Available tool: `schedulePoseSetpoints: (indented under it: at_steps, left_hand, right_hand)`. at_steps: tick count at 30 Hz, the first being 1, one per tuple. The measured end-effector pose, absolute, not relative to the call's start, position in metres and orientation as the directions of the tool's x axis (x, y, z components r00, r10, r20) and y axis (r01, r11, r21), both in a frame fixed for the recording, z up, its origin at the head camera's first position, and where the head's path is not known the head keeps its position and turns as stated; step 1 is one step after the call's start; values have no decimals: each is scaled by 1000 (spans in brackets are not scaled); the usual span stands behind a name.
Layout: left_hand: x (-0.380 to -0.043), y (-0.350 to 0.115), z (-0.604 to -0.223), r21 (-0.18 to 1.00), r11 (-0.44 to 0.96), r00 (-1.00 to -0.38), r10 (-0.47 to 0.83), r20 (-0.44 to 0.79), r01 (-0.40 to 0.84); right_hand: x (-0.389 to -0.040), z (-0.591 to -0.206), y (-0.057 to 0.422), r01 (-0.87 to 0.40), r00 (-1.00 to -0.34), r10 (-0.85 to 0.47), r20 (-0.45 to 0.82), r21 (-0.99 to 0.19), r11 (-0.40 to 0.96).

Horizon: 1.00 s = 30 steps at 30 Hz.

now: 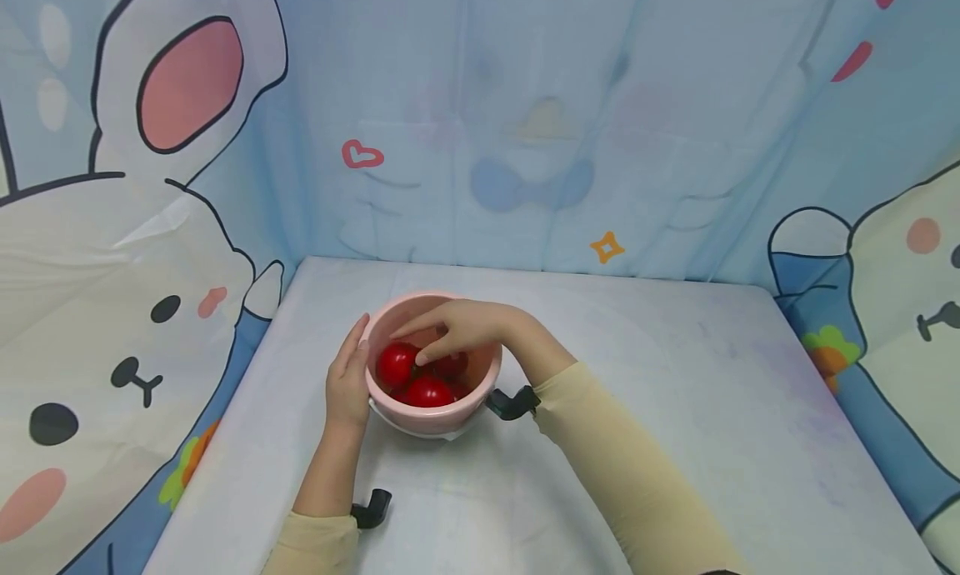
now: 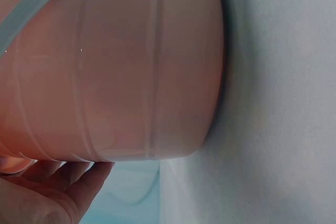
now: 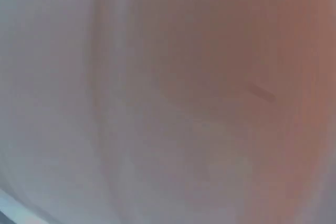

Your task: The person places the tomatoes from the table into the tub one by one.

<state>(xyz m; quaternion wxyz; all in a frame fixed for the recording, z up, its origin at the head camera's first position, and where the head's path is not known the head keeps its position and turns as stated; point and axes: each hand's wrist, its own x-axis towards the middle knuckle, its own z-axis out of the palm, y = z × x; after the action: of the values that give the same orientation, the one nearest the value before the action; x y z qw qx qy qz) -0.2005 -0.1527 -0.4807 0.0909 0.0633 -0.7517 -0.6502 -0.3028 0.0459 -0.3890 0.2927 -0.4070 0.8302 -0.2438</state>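
A pink bucket [image 1: 433, 426] with a pale handle [image 2: 39, 4] stands upright, holding several shiny red tomatoes [image 1: 429, 391]. Against its left outer side rests my left hand [image 1: 348, 385], with its fingers stretched along the wall. The left wrist view shows those fingers [image 2: 86, 184] touching the pink side. My right hand [image 1: 468, 329] reaches over the right part of the rim into the bucket. Its thumb and a finger are spread at a tomato [image 1: 397, 363] on the left; the other fingers are hidden. Only the blurred bucket wall [image 3: 210, 51] fills the right wrist view.
The bucket stands on a table with a white cover [image 1: 675, 408]. A light blue printed curtain [image 1: 525, 75] hangs behind the table, with cartoon animals on both sides. Black wrist mounts [image 1: 513, 403] stick out near both sleeves.
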Motion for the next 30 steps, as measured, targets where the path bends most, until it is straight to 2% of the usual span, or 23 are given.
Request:
schedulePoseSetpoints:
  at_steps: [4, 7, 12, 15, 19, 22, 26, 30]
  left_hand:
    - [-200, -151, -481, 988, 149, -973, -217, 74, 42]
    - [-201, -150, -482, 988, 146, -971, -225, 86, 53]
    - [-204, -148, -484, 989, 135, -971, -221, 87, 58]
    - [-205, -147, -485, 989, 139, -973, -216, 83, 53]
    - [-205, -147, -484, 988, 148, -974, -212, 81, 50]
    - [-205, -146, -484, 987, 148, -975, -206, 84, 53]
    - [-205, -147, -484, 988, 144, -977, -197, 83, 55]
    - [-205, -153, -483, 987, 153, -978, -196, 70, 41]
  right_hand:
    - [-299, -381, 66, -560, -563, -801, -201, -620, 549]
    - [-294, -376, 91, -553, -644, -757, -113, -614, 563]
    - [-274, -377, 143, -487, -803, -595, 18, -596, 638]
    - [-256, -383, 173, -430, -869, -492, 51, -569, 701]
    - [-225, -401, 204, -388, -914, -396, 88, -474, 790]
    - [-201, -421, 220, -346, -938, -327, 113, -357, 868]
    - [-172, -445, 234, -198, -979, -179, 102, -227, 954]
    - [-153, -459, 238, -67, -995, -53, 82, -182, 981]
